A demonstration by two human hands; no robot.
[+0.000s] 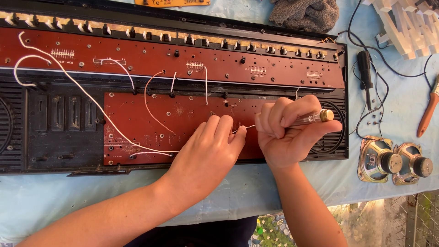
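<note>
Now the right hand (283, 132) grips a screwdriver (315, 117) tightly, its tip beside the left hand's (210, 151) pinching fingers.

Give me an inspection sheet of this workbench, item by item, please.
Surface: light blue cloth covers the table.
Job's things: opened black keyboard case with red circuit boards; clear-handled screwdriver.
Clutter: two loose speakers, grey rag, white key strips, orange-handled tool.
Hands: left hand rests fingertips on the lower board; right hand grips the screwdriver.
Cables: white wires loop over the boards; black leads run right of the case.
Surroundings: wire mesh below the table edge.
</note>
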